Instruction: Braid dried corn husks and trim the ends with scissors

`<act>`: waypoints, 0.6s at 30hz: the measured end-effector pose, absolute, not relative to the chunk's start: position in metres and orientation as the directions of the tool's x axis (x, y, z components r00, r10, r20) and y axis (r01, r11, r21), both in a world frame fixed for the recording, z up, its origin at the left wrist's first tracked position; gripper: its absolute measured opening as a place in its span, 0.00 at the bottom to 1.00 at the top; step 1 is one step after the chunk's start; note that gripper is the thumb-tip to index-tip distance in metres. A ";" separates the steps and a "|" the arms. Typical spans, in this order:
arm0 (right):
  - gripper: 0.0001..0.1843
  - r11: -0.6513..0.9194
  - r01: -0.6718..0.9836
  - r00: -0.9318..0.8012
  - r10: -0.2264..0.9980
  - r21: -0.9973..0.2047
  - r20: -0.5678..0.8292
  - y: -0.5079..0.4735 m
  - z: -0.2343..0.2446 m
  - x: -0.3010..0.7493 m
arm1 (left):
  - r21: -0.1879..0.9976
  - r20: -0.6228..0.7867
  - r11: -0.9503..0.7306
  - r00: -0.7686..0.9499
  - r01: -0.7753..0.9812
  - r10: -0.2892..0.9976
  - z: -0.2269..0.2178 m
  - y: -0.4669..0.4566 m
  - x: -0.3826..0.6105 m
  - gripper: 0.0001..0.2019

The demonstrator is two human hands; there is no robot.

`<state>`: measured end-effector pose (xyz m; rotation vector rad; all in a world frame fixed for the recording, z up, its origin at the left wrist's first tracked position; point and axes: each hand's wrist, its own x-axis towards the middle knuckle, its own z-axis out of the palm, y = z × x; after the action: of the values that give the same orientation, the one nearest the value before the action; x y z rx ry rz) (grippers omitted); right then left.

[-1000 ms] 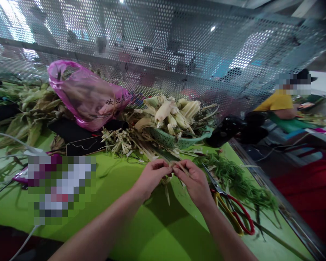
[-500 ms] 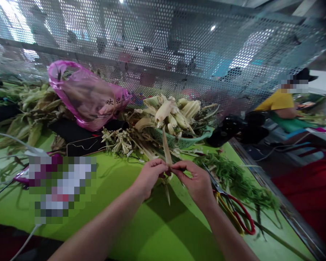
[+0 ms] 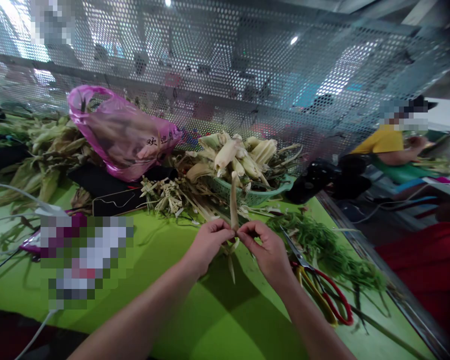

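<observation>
Both hands, left [image 3: 209, 243] and right [image 3: 267, 248], pinch a slender, pale, fibrous husk strip [image 3: 233, 202] upright.

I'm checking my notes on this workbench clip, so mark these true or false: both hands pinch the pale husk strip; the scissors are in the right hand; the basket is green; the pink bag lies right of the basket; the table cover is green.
1. Both the left hand and the right hand pinch the pale upright husk strip: true.
2. The red-and-yellow-handled scissors are in the right hand: false, they lie on the table beside it.
3. The woven plastic basket is green: true.
4. The pink plastic bag lies right of the basket: false, left.
5. The table cover is green: true.
</observation>
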<state>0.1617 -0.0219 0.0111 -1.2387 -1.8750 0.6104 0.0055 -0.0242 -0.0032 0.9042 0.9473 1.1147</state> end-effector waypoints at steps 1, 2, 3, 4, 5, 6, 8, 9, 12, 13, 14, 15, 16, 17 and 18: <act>0.08 0.392 0.524 -0.200 0.919 -0.756 0.338 -0.022 0.011 0.161 | 0.938 -0.140 0.186 0.172 -0.293 0.975 -0.002 -0.025 0.005 0.05; 0.08 0.379 0.516 -0.194 0.925 -0.768 0.327 -0.023 0.012 0.161 | 0.944 -0.129 0.176 0.180 -0.279 0.975 -0.001 -0.026 0.005 0.05; 0.08 0.368 0.511 -0.188 0.930 -0.777 0.317 -0.024 0.012 0.161 | 0.949 -0.120 0.168 0.190 -0.265 0.974 0.001 -0.026 0.005 0.06; 0.08 0.361 0.508 -0.182 0.932 -0.782 0.312 -0.024 0.013 0.160 | 0.953 -0.113 0.163 0.200 -0.254 0.973 0.001 -0.027 0.005 0.06; 0.08 0.360 0.507 -0.181 0.933 -0.783 0.312 -0.024 0.013 0.160 | 0.956 -0.108 0.159 0.206 -0.248 0.972 0.002 -0.027 0.005 0.07; 0.07 0.366 0.508 -0.181 0.930 -0.779 0.319 -0.025 0.014 0.160 | 0.955 -0.110 0.161 0.207 -0.250 0.972 0.002 -0.027 0.006 0.07; 0.07 0.406 0.510 -0.192 0.913 -0.758 0.360 -0.024 0.014 0.161 | 0.943 -0.132 0.185 0.200 -0.277 0.971 0.001 -0.026 0.006 0.06; 0.06 0.436 0.509 -0.203 0.899 -0.742 0.389 -0.024 0.013 0.161 | 0.933 -0.148 0.202 0.195 -0.297 0.970 0.000 -0.026 0.006 0.05; 0.03 0.524 0.501 -0.243 0.849 -0.689 0.469 -0.023 0.011 0.163 | 0.903 -0.185 0.242 0.187 -0.355 0.965 -0.004 -0.025 0.005 0.04; 0.03 0.543 0.499 -0.253 0.837 -0.676 0.486 -0.022 0.010 0.164 | 0.894 -0.191 0.251 0.189 -0.372 0.963 -0.004 -0.024 0.005 0.04; 0.03 0.554 0.498 -0.259 0.829 -0.667 0.495 -0.021 0.009 0.164 | 0.886 -0.195 0.257 0.193 -0.386 0.962 -0.005 -0.024 0.004 0.04; 0.02 0.561 0.499 -0.262 0.824 -0.661 0.502 -0.021 0.009 0.165 | 0.879 -0.195 0.262 0.200 -0.399 0.960 -0.005 -0.024 0.004 0.03; 0.02 0.564 0.499 -0.260 0.822 -0.658 0.507 -0.021 0.009 0.165 | 0.875 -0.191 0.261 0.206 -0.408 0.960 -0.005 -0.024 0.004 0.03; 0.02 0.563 0.500 -0.260 0.822 -0.658 0.506 -0.020 0.009 0.165 | 0.876 -0.184 0.256 0.208 -0.408 0.961 -0.004 -0.024 0.003 0.03; 0.02 0.560 0.501 -0.259 0.824 -0.660 0.504 -0.020 0.010 0.166 | 0.883 -0.175 0.247 0.208 -0.399 0.962 -0.003 -0.024 0.003 0.03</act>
<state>0.1656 -0.0201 0.0097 -1.0715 -1.9223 0.4673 0.0028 -0.0236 -0.0034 0.8113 0.8699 1.1085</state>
